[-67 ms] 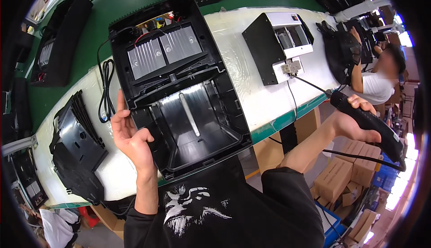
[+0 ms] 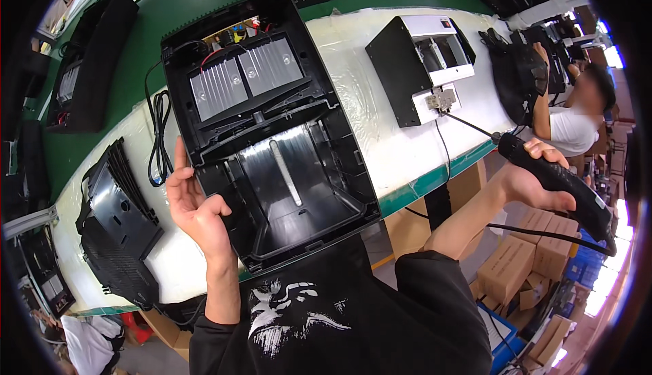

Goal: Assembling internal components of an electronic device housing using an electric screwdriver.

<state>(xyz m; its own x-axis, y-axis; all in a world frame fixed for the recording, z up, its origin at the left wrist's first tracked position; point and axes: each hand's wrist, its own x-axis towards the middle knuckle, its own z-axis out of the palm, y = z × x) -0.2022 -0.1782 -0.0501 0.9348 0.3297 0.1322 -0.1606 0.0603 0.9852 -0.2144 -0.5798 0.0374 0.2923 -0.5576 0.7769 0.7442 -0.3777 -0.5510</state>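
An opened black plastic housing (image 2: 234,236) lies before me on the bench. Two ribbed metal plates (image 2: 245,83) and some wires fill its far part; its near part is a deep, shiny hollow. Against the housing's left side rests my left hand (image 2: 204,215), palm up, fingers partly stretched and thumb by the rim. Out to the right, my right hand (image 2: 530,183) grips a black corded electric screwdriver (image 2: 557,178). Its tip points left, toward a white and black device (image 2: 414,69) with a small metal block (image 2: 443,99) at its near side. The tip and block look close, but contact cannot be made out.
A coiled black cable (image 2: 159,134) lies left of the housing, beyond black plastic parts (image 2: 119,222). Another black housing (image 2: 92,62) stands at the far left. At the right, a co-worker (image 2: 574,127) sits by the bench. Cardboard boxes (image 2: 506,266) are stacked below.
The view shifts very slightly. Both hands keep nearly the same pose; the screwdriver has edged slightly left.
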